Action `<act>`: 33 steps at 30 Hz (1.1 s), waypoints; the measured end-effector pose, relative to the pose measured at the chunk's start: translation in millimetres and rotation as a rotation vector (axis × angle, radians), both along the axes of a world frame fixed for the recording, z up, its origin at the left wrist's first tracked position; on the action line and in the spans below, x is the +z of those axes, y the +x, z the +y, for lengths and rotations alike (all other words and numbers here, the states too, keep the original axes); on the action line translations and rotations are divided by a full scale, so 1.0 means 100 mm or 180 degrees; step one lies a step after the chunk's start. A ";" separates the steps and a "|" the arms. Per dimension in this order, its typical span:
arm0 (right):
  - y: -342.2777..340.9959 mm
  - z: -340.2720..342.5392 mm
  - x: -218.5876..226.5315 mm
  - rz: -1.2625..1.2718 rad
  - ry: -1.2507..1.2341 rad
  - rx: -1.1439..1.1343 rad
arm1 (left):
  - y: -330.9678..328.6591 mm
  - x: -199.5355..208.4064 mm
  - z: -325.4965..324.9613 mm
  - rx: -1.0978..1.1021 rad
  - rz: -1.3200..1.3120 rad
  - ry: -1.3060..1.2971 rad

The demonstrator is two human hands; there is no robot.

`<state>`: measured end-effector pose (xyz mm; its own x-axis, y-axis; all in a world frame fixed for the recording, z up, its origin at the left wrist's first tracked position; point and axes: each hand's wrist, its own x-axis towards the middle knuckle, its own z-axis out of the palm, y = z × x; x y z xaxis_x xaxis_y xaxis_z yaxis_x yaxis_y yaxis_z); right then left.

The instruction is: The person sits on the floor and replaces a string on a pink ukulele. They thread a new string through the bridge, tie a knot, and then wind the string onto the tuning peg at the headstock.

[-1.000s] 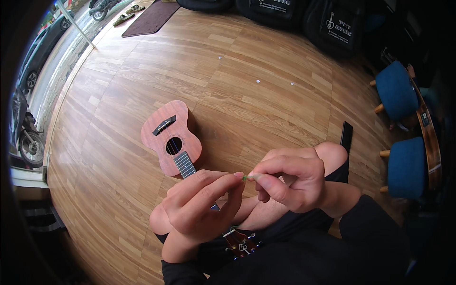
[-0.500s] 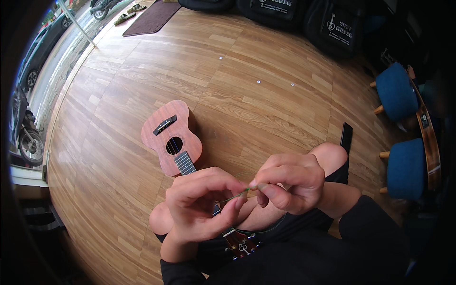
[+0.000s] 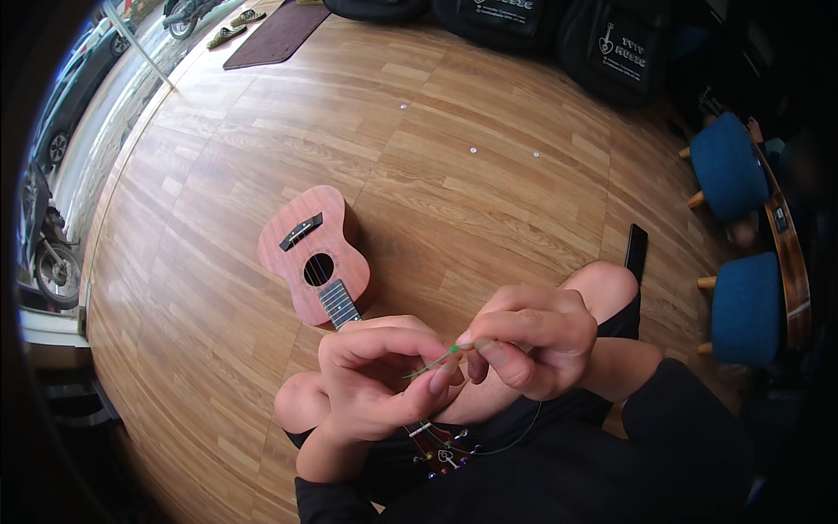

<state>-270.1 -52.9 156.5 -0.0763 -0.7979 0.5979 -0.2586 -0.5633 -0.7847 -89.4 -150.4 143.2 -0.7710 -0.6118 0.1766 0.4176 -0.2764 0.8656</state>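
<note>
A thin green string (image 3: 430, 363) is pinched between my two hands, with a small green knot or bunch where the fingertips meet. My left hand (image 3: 380, 371) holds it between thumb and fingers. Close beside, my right hand (image 3: 532, 336) grips it in a thumb-and-finger pinch. A loop of the string hangs below my right hand. Under my hands a pinkish-brown ukulele (image 3: 301, 231) lies on the floor, its body pointing away and its headstock (image 3: 447, 456) near my lap. My left hand hides much of its neck. Some strings run over the soundhole.
Several small white discs lie on the wooden floor (image 3: 410, 218). Blue stools (image 3: 746, 310) and a guitar (image 3: 790, 262) stand at the right, with black bags (image 3: 615, 52) at the back. A dark mat (image 3: 278, 37) lies by the doorway. A flat black object (image 3: 637, 249) is near my right knee.
My left hand has shifted slightly right, toward my right hand. More green string and its bunch show between the fingertips, and the hanging loop has changed shape.
</note>
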 end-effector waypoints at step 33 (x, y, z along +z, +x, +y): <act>-0.01 0.03 -0.09 0.1273 -0.0618 -0.0606 | -0.02 0.01 0.07 -0.0033 -0.0051 0.0641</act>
